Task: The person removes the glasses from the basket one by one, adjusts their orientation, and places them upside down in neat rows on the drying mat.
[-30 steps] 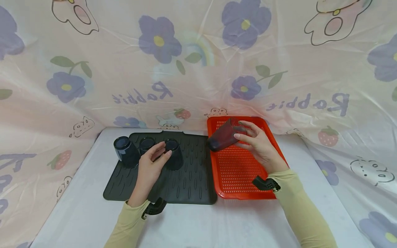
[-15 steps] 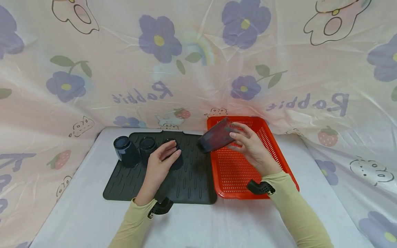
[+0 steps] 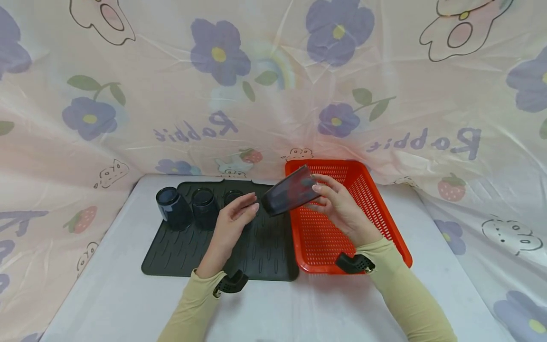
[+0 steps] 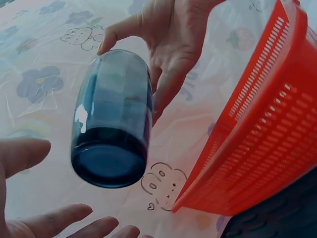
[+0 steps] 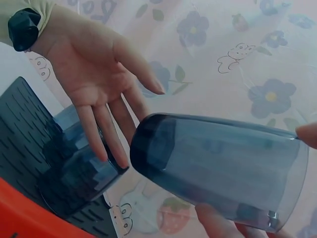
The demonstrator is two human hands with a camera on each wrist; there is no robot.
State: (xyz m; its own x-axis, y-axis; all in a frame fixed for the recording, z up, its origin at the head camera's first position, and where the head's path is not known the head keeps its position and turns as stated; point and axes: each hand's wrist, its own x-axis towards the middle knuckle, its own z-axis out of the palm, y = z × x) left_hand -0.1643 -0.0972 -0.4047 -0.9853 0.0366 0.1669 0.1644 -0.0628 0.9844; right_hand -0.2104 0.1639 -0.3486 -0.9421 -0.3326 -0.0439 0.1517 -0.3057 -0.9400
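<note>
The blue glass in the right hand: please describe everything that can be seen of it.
The glass is a dark blue, see-through tumbler with smooth walls and a thick round base. It looks empty. It is held in the air, lying almost on its side, base pointing to the left hand and mouth to the right hand, which grips it near the rim with fingertips and thumb. It hangs over the edge between the mat and the red basket. The open left hand is close but not touching.

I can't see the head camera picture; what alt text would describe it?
A person's right hand holds a dark blue glass tilted on its side, above the gap between a black ridged mat and a red perforated tray. The open left hand reaches toward it, with three more glasses standing behind on the mat.
</note>
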